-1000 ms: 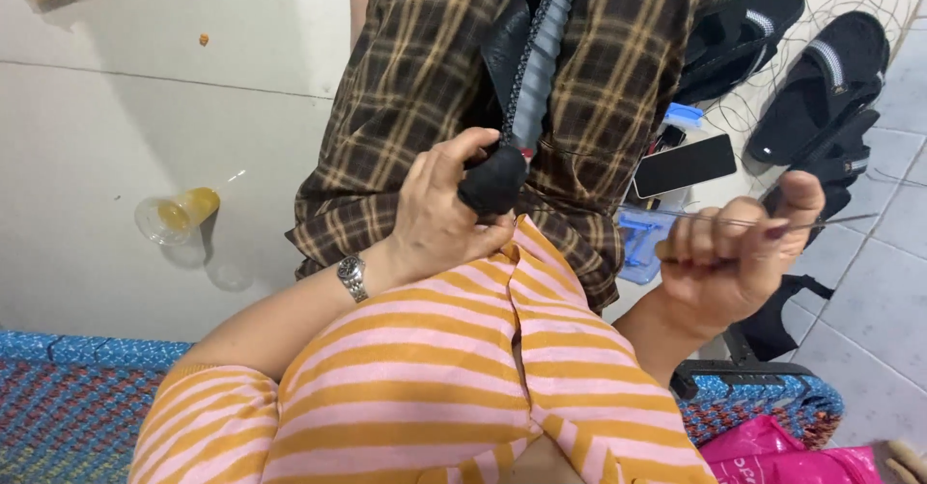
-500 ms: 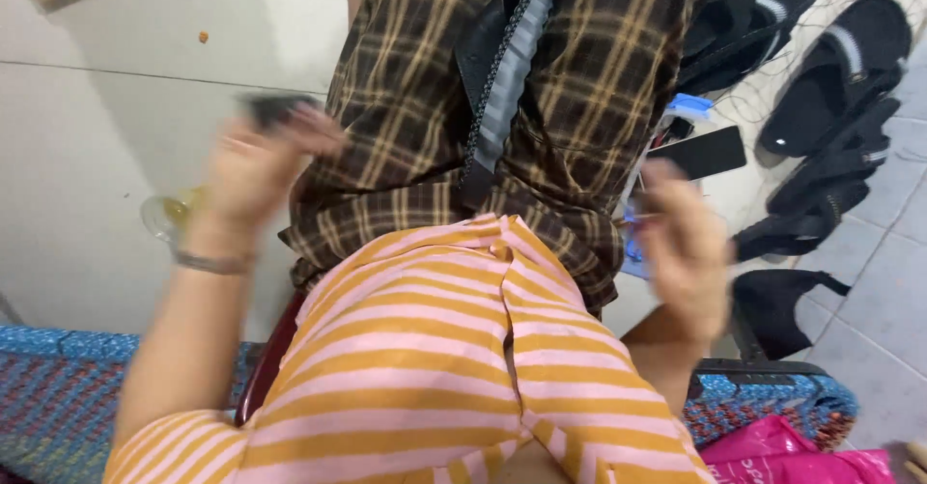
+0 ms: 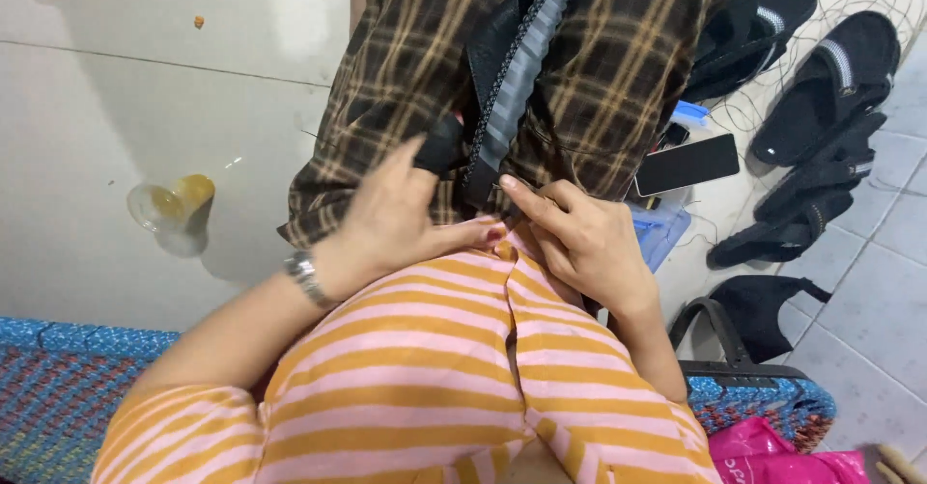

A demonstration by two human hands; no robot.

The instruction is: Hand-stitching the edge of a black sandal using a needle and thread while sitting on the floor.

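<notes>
A brown plaid cloth (image 3: pixel 406 69) lies across my lap. A long black strip with a grey braided edge (image 3: pixel 517 69) runs down its middle. My left hand (image 3: pixel 391 219), with a metal watch on the wrist, grips the strip's black lower end between thumb and fingers. My right hand (image 3: pixel 579 238) rests beside it, thumb and forefinger pinched at the strip's bottom edge where it meets the plaid cloth. What sits between those fingertips is too small to tell. My orange and pink striped shirt (image 3: pixel 435 378) fills the lower part of the view.
A clear cup (image 3: pixel 172 206) with yellow liquid lies on its side on the pale floor at left. Black sandals (image 3: pixel 821 69), a dark phone (image 3: pixel 688 164), a blue plastic box (image 3: pixel 666 231) and a black bag strap (image 3: pixel 748 320) lie at right. A pink bag (image 3: pixel 782 457) and a blue woven mat (image 3: pixel 48 397) are nearest me.
My left hand, raised out to the left half a second ago, has come back to the strip on my lap. My right hand has moved left from beside the phone to the strip.
</notes>
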